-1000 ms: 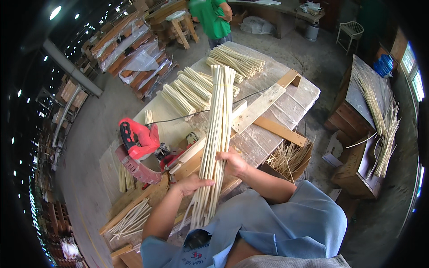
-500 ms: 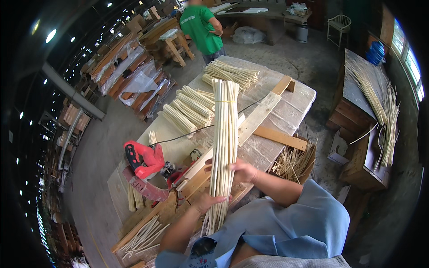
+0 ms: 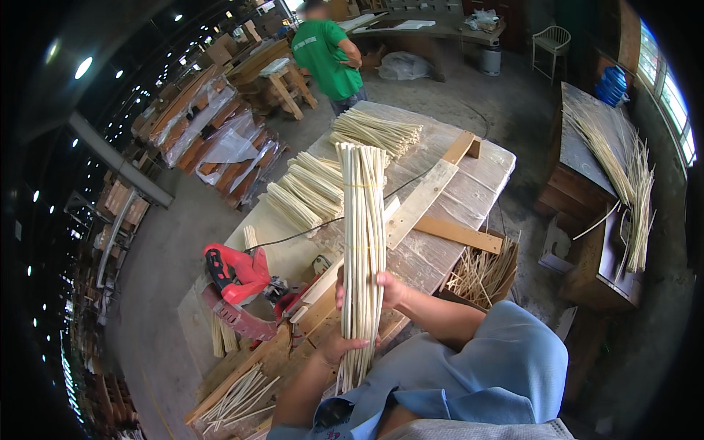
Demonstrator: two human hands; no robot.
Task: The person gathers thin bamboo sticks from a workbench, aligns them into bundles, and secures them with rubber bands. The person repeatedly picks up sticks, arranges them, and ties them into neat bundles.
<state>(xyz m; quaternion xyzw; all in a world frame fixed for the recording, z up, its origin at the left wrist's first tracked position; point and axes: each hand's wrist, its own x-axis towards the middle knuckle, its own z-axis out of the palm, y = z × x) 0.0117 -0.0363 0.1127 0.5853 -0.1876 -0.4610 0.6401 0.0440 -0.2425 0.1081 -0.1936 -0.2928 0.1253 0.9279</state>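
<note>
Pale wooden sticks, gathered in a long bundle (image 3: 363,227), stood out at centre of the head view. Bundle was held steeply upright in front of the person, over the near edge of the work table (image 3: 488,163); 2 yellow ties were visible around it. Left hand (image 3: 339,347): low on the bundle, thumb across the near face, fingers clamped around it. Right hand (image 3: 393,289): higher, on the right side, thumb in front, fingertips showing past the left edge; also clamped on the bundle.

Red saw (image 3: 246,275) with black grip sat left of the bundle, a dark cable (image 3: 293,239) running near it across the table. Further bundles (image 3: 308,187) lay beyond, behind the held bundle. Pale board (image 3: 422,205) lay to its right; loose sticks (image 3: 242,400) lay at lower left. Below the table's right side, a box (image 3: 509,273) held stick pieces (image 3: 478,275).

Far side: 1 co-worker in a green shirt (image 3: 326,59). Right: a bench (image 3: 568,180) bearing long pale strands (image 3: 639,216), blue jug (image 3: 611,86) near its far end.
</note>
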